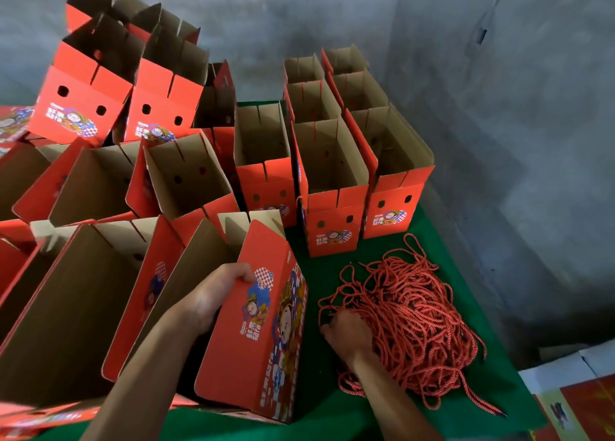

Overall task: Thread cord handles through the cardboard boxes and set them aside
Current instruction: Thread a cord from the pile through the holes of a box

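Gripping the top edge of a red box (256, 321) at the near middle of the desk (332, 407), the left hand (213, 297) has its fingers curled over the cardboard wall, thumb side tucked inside the open top. That box leans to the left, printed cartoon face turned toward the right. Over on the right, the right hand (346, 334) is down in the pile of red cords (409, 321), fingers curled into the near-left edge of the heap, grasping strands — exactly how many, I can't tell. The cords lie tangled on the green cloth, just beside the held box, loose ends trailing near and far. Beyond them, a row of upright open boxes (332, 187) stands at the far right, each showing two round holes in its front face. More open boxes (83, 187) crowd the left side, some tipped over, and a stacked pair (123, 84) sits higher at the far left. A grey wall (499, 107) backs it all.
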The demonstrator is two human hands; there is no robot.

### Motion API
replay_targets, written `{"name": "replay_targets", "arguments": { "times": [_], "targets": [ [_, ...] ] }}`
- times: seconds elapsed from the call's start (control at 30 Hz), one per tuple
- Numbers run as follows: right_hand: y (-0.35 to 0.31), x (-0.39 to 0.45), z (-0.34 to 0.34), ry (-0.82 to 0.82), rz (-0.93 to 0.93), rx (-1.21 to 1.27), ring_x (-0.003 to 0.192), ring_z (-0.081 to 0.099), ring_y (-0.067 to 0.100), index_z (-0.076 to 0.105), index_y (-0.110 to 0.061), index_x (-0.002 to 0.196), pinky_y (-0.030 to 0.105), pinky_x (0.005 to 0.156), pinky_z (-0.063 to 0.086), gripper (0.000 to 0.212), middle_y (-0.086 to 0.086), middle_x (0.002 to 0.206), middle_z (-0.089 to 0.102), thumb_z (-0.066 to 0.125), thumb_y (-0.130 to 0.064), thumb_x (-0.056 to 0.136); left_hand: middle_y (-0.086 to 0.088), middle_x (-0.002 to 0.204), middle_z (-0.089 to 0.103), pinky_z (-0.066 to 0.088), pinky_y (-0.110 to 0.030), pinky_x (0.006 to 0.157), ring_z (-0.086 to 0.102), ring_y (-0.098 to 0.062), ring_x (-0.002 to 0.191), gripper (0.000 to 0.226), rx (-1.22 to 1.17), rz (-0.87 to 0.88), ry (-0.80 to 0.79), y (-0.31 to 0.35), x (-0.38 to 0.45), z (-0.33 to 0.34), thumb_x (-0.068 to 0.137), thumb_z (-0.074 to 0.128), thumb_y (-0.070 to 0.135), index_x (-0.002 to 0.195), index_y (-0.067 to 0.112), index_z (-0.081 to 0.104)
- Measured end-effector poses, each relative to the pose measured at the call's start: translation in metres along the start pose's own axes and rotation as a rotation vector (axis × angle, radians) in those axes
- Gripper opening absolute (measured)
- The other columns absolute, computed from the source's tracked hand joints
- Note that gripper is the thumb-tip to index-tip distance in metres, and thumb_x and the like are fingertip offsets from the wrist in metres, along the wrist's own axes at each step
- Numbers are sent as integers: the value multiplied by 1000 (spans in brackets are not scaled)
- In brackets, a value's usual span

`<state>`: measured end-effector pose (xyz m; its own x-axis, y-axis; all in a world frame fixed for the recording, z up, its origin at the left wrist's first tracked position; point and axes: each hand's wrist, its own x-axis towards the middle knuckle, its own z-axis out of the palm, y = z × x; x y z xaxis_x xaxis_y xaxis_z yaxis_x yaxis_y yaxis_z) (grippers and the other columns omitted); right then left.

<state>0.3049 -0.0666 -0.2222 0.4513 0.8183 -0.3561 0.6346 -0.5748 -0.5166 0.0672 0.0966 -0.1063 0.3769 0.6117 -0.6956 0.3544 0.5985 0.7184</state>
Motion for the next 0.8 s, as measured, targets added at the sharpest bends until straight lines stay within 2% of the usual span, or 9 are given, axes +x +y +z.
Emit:
{"name": "replay_targets", "arguments": {
  "times": [0.1, 0.17, 0.3, 0.4, 0.53, 0.6, 0.67, 0.73, 0.8],
  "targets": [
    [-24, -6, -14, 42, -127, 351, 68, 64, 4, 62, -22, 95, 19, 57, 49, 10, -8, 81, 68, 70, -27, 95, -22, 100, 76, 59, -41, 69, 76, -37, 82, 45, 43, -33, -25, 2, -3, 0, 45, 86, 38, 82, 12, 82],
    [-44, -15, -26, 44, -225, 617, 78, 72, 2, 69, -24, 104, 17, 67, 56, 15, -9, 87, 76, 75, -32, 93, -24, 110, 74, 61, -43, 74, 75, -40, 92, 59, 46, -45, -67, 6, -7, 4, 49, 85, 41, 98, 10, 81],
    [-66, -26, -43, 38, -337, 765, 94, 74, 8, 79, -22, 107, 32, 84, 61, 16, -8, 99, 78, 72, -31, 96, -24, 113, 74, 61, -42, 73, 76, -39, 92, 62, 51, -17, -101, 11, -10, 3, 49, 84, 43, 101, 9, 81],
    [-72, -29, -52, 48, -355, 655, 89, 72, 9, 77, -23, 106, 35, 81, 61, 16, -7, 96, 76, 65, -32, 100, -25, 116, 73, 60, -45, 77, 75, -41, 97, 63, 46, -22, -111, 12, -10, 2, 56, 83, 44, 108, 9, 78],
    [-81, -26, -57, 47, -377, 480, 90, 66, 1, 75, -21, 107, 22, 79, 57, 17, -11, 100, 72, 61, -30, 102, -21, 118, 73, 59, -44, 82, 75, -36, 100, 63, 7, 59, -76, 12, -9, 7, 66, 83, 60, 110, 15, 79],
    [-85, -24, -60, 66, -387, 436, 92, 65, 1, 76, -18, 107, 19, 80, 55, 18, -9, 103, 71, 62, -28, 102, -18, 115, 75, 60, -44, 79, 75, -34, 100, 59, -30, 94, -53, 22, -14, 18, 79, 74, 65, 114, 17, 78],
    [-88, -24, -63, 86, -420, 382, 93, 65, 4, 76, -16, 105, 22, 83, 55, 16, -6, 104, 71, 62, -24, 101, -16, 116, 74, 57, -45, 87, 73, -31, 102, 51, -1, 99, -66, 35, -28, 38, 95, 58, 55, 125, 15, 68],
    [-93, -24, -68, 116, -463, 282, 91, 65, 11, 75, -12, 101, 30, 84, 56, 16, 0, 103, 69, 61, -20, 101, -15, 129, 69, 54, -44, 99, 67, -32, 116, 48, 101, 154, -75, 35, -38, 45, 104, 48, 48, 135, 13, 60],
    [-95, -23, -72, 108, -512, 167, 90, 65, 20, 72, -8, 98, 40, 83, 56, 18, 5, 102, 66, 58, -18, 102, -15, 129, 70, 60, -43, 93, 67, -34, 119, 66, 95, 150, -62, 32, -41, 47, 97, 45, 70, 133, 18, 62]
  ]
}}
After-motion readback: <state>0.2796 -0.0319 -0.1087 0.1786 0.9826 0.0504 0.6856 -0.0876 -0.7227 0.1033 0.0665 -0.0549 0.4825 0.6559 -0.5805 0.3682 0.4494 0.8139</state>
